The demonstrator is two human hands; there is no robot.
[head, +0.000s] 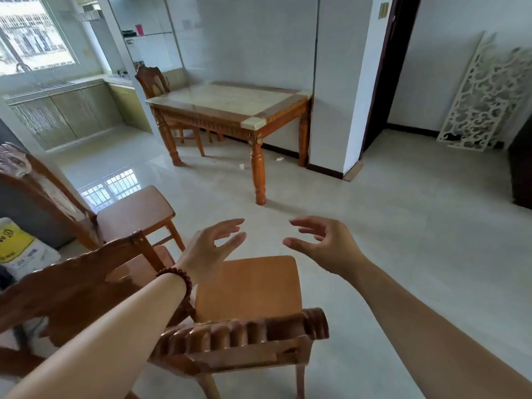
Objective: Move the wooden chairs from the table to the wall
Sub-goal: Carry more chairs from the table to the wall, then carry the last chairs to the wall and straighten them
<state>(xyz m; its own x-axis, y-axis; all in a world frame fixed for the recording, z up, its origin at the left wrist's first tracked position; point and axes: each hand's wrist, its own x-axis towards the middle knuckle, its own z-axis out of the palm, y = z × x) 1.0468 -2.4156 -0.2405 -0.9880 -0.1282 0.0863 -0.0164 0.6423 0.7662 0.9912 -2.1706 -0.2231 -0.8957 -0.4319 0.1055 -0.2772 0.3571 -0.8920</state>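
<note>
1. While our left hand (213, 249) and right hand (319, 243) hover side by side above the front edge of the nearest chair (247, 286), neither one touches it, and bare tiled floor (403, 226) shows between the palms.
2. Each grip is wide, with fingers spread and loosely bent and the thumb set apart, holding nothing.
3. We wear a dark bead bracelet (178, 280) on the left wrist, and that forearm passes over the carved backrest of a second chair (72, 289), which stands just left of the nearest one.
4. The nearest chair stands right below us, its ribbed top rail low in the view and its seat pointing toward the dining table (230, 102).
5. A third chair (135, 211) stands beyond the second, further left, with its seat turned into the room.
6. A fourth chair (151, 82) is tucked in at the far-left end of the dining table, which stands against the white wall, well apart from the three chairs near us.
7. At the left edge we see a white sack (17, 249) with a yellow label, kitchen cabinets (57, 116) run below the window, and a white fretwork panel (489, 96) leans on the right-hand wall
</note>
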